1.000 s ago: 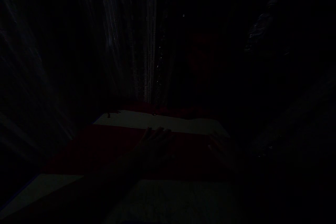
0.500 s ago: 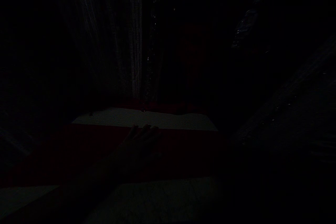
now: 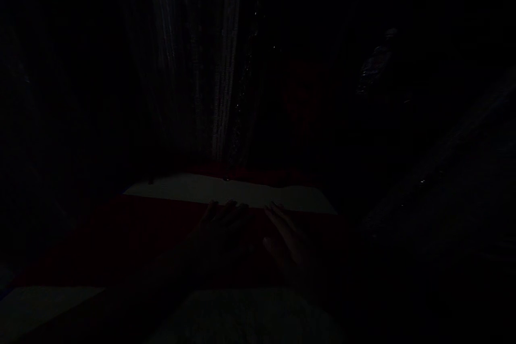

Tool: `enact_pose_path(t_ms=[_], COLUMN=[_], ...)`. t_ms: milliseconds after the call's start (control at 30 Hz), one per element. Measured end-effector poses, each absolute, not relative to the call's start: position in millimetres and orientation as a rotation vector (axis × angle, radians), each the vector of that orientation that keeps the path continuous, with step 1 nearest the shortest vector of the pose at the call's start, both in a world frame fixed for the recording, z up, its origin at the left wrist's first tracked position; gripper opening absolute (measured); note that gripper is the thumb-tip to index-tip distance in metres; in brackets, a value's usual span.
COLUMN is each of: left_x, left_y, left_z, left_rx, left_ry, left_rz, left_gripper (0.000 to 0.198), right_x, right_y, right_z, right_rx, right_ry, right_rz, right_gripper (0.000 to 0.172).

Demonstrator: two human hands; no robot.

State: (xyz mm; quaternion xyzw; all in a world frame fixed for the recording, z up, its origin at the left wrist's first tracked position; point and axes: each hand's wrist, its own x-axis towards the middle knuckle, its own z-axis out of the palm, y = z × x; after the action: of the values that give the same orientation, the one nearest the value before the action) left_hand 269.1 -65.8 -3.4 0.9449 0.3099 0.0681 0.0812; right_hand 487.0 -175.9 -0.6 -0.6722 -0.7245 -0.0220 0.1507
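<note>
The picture is very dark. A wide red cloth-like sheet point(image 3: 153, 231) lies across a pale surface point(image 3: 234, 191), which shows as a strip beyond the red and again nearer to me. My left hand point(image 3: 221, 228) rests flat on the red, fingers stretched toward its far edge. Beside it on the right, my right hand point(image 3: 288, 236) lies on the same red sheet, fingers extended and thumb apart. Neither hand appears to grip anything. Darkness hides most of the right forearm.
Behind the surface, greyish vertical folds or streaks point(image 3: 223, 80) rise, with small glints along them. A darker red band point(image 3: 258, 174) borders the pale strip at the back. At the upper right is a faint shiny shape point(image 3: 374, 64), too dark to name.
My right hand has come into view and now lies on the red sheet next to the left one. The left hand stays spread there. The view has shifted slightly.
</note>
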Motion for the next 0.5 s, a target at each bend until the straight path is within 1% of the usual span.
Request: enact_pose_path(t_ms=[100,233,333,400,500], left_x=[267.6,255.8,239.0,225.1,204.1], left_y=[-67.4,-65.9,-63.8,-61.4,-55.5], left_z=[-1.2,0.3,1.7,2.2,1.2], left_rx=[2.82,2.805,2.807,2.811,2.825], left_ry=[0.945,0.944,0.954,0.966,0.956], left_rz=[0.187,0.149,0.085,0.062,0.072], left_gripper=[0.078,0.081,0.079,0.078,0.076], right_x=[489.6,534.7,583.8,611.1,637.4], right_y=[-154.0,-142.0,-148.8,-154.7,-162.6], right_z=[-8.4,-45.5,-74.9,-88.2,-95.3], right_rx=[-2.045,-2.093,-2.063,-2.036,-2.08], right_ry=[-2.198,-2.201,-2.159,-2.066,-1.962], right_rz=[0.047,0.033,-0.142,-0.365,-0.44], right_gripper=[0.065,0.064,0.064,0.062,0.062])
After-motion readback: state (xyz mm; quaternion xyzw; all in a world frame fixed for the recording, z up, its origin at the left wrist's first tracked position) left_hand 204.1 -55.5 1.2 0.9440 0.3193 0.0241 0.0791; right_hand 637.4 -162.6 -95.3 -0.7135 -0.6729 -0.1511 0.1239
